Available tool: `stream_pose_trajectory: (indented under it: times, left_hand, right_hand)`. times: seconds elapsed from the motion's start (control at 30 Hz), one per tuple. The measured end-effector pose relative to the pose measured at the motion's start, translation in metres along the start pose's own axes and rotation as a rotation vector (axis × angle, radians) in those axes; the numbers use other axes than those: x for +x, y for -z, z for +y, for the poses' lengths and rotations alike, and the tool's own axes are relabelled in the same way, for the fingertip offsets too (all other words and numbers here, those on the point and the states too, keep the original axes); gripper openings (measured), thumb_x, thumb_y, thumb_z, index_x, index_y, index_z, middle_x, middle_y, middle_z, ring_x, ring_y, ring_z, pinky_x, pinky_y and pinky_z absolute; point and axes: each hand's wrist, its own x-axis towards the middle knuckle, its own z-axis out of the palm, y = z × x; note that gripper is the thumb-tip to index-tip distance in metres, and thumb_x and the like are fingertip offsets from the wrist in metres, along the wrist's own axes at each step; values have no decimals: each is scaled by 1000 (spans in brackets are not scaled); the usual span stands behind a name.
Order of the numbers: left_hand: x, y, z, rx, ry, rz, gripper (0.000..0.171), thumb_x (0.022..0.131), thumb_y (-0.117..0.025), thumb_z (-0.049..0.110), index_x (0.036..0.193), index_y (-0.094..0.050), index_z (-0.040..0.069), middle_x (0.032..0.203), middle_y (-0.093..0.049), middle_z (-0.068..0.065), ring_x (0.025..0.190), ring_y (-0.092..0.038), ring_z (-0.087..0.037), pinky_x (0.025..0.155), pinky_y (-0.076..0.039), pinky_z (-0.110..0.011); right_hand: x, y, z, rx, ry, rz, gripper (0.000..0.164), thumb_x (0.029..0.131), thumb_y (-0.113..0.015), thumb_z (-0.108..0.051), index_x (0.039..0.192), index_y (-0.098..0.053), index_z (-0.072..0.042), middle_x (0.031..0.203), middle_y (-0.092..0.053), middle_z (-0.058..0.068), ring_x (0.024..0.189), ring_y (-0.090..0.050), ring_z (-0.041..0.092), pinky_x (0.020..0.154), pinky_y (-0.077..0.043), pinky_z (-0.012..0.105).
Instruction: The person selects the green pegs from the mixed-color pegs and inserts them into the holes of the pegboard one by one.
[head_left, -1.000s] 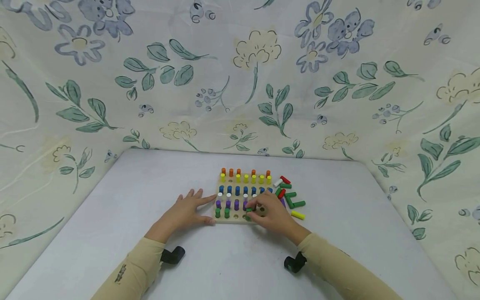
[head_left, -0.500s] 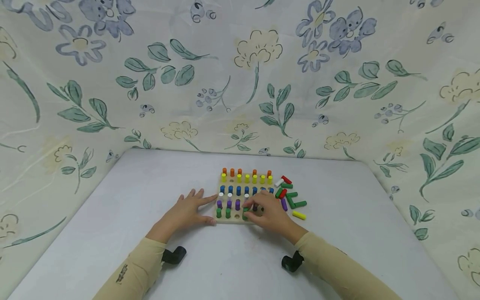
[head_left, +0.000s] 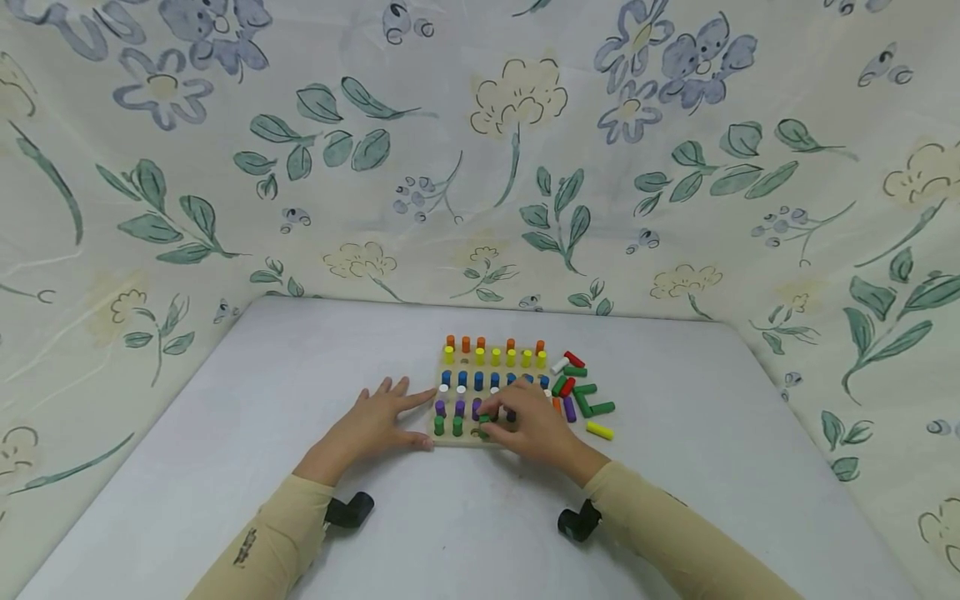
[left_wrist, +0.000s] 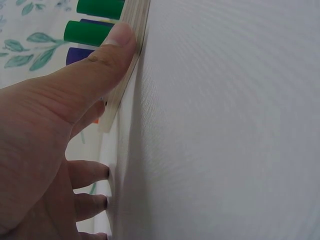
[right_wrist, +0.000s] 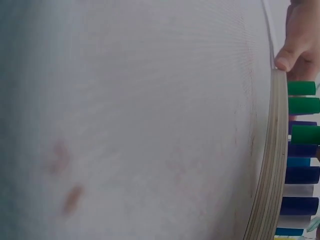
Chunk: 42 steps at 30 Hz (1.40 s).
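Observation:
My right hand (head_left: 534, 423) pinches a green peg (head_left: 483, 420) between thumb and fingertips, right at the third hole of the pegboard's front row. The right wrist view shows this green peg (right_wrist: 306, 135) beside two standing ones. On the wooden pegboard (head_left: 450, 442), rows of orange, yellow, blue, white and purple pegs stand behind two upright green pegs (head_left: 439, 426). My left hand (head_left: 373, 427) lies spread at the board's left side, its thumb (left_wrist: 120, 35) against the front edge and the index finger at the side. My right hand hides part of the front rows.
Right of the board lie loose pegs: a yellow peg (head_left: 599, 431), a purple peg (head_left: 569, 409), a white peg (head_left: 559, 365), a red peg (head_left: 574, 359) and several green ones. The white table (head_left: 300, 367) ends at a flowered cloth (head_left: 420, 167) behind.
My right hand has shifted left along the front row with the green peg, from around the fourth hole to the third. My left hand stays in place.

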Motion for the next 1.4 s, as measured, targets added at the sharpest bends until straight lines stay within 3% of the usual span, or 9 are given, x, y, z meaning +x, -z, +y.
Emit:
stream_pose_trajectory:
  times: [0.23,0.53,1.4]
  left_hand:
    - [0,0,0,-4,-2,-7,85,67,-64,68,141,-40,33,149,-23,-22,137,-11,-48,107,-7,-64]
    - [-2,2,1,-15,-5,0,85,67,-65,68,140,-41,33,150,-23,-22,137,-11,-47,107,-6,-64]
    - [-4,3,3,-6,0,1,84,68,-64,68,140,-41,32,149,-23,-22,137,-11,-47,107,-7,-64]
  right_hand:
    - [3,-3,-2,13,20,17,19,84,-68,-34,102,-66,-27,92,-60,-21,89,-45,4,78,-41,26]
    - [4,-3,-3,6,1,9,19,85,-67,-36,103,-66,-30,95,-65,-12,89,-47,6,78,-40,27]
    - [4,-4,-7,-109,16,-28,21,86,-65,-37,106,-68,-30,105,-63,-18,95,-45,4,83,-39,28]
